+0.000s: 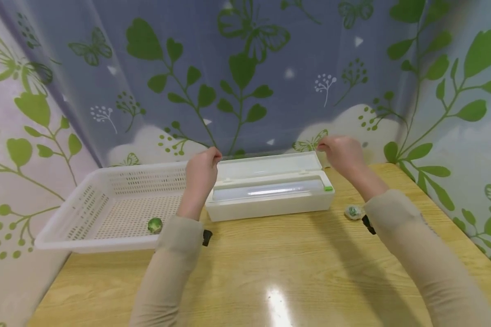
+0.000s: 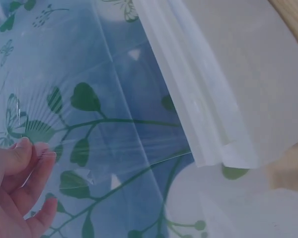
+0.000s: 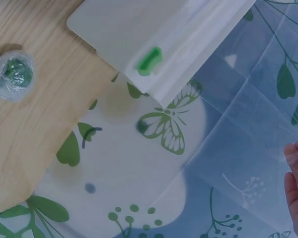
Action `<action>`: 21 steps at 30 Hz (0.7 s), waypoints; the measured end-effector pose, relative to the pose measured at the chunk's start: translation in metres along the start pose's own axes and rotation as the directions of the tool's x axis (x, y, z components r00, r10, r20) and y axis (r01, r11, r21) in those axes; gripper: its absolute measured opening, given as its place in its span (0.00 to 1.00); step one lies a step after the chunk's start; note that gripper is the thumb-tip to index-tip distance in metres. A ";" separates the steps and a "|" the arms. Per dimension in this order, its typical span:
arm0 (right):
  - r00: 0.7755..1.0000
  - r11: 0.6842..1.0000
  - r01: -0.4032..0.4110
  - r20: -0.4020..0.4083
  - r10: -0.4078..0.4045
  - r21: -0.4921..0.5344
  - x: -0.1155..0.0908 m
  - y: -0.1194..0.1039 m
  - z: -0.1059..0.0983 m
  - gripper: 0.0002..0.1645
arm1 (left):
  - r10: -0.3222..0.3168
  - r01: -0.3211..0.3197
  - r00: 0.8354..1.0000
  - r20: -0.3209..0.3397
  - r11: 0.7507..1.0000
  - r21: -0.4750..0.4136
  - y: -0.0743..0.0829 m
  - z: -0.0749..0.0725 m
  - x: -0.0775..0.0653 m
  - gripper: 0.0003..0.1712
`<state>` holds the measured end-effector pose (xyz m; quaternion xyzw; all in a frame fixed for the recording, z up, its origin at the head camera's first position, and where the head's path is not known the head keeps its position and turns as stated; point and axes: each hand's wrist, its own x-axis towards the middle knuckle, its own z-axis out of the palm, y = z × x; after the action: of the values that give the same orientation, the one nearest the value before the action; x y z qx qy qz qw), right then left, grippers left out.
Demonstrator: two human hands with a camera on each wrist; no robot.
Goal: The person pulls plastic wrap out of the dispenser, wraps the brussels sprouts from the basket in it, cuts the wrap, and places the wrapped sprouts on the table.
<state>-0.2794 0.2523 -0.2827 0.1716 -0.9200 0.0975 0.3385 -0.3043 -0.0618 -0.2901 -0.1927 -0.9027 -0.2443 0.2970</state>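
A sheet of clear cling film (image 2: 109, 148) runs from a white dispenser box (image 1: 270, 210), whose lid (image 1: 270, 164) stands raised. My left hand (image 1: 202, 179) pinches the film between thumb and fingers above the box's left end, and creases fan out from the grip in the left wrist view. Above the right end, my right hand (image 1: 345, 154) pinches the film's other side; only some of its fingers (image 3: 295, 173) show in the right wrist view. Inside the box lies the film roll (image 1: 270, 189), with a green slider (image 1: 328, 188) at the right end.
Left of the box stands a white plastic basket (image 1: 94, 245) holding a round green item (image 1: 155, 225). A film-wrapped green and white ball (image 1: 353, 212) lies on the wooden table (image 1: 245, 263) near my right sleeve. Patterned curtains hang behind and beside the table.
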 end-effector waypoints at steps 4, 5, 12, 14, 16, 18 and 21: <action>1.000 1.000 0.007 0.002 -0.007 0.016 0.004 -0.003 -0.010 0.03 | 0.010 -0.010 1.000 -0.016 1.000 0.000 0.003 -0.008 0.000 0.05; 1.000 1.000 0.003 0.006 -0.003 0.017 0.004 -0.004 -0.013 0.03 | 0.014 -0.014 1.000 -0.023 1.000 0.000 0.004 -0.010 0.000 0.05; 0.999 1.000 0.025 -0.029 -0.025 0.006 0.009 -0.009 -0.029 0.04 | 0.037 -0.037 0.999 -0.023 0.999 -0.001 0.009 -0.024 0.005 0.06; 0.999 1.000 0.031 -0.039 -0.031 0.006 0.010 -0.011 -0.034 0.04 | 0.044 -0.044 0.999 -0.030 0.999 -0.005 0.012 -0.030 0.007 0.05; 0.998 0.999 0.041 -0.053 -0.040 0.006 0.013 -0.012 -0.038 0.03 | 0.061 -0.062 0.997 -0.047 0.998 -0.014 0.014 -0.034 0.008 0.05; 0.997 0.999 0.040 -0.059 -0.040 0.006 0.016 -0.014 -0.042 0.03 | 0.069 -0.071 0.996 -0.054 0.997 -0.027 0.015 -0.039 0.010 0.05; 0.996 0.999 0.047 -0.076 -0.047 0.001 0.019 -0.015 -0.047 0.03 | 0.093 -0.096 0.993 -0.067 0.994 -0.042 0.016 -0.044 0.013 0.05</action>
<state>-0.2593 0.2477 -0.2336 0.1898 -0.9022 0.0974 0.3749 -0.2871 -0.0710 -0.2455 -0.2339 -0.8767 -0.2566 0.3330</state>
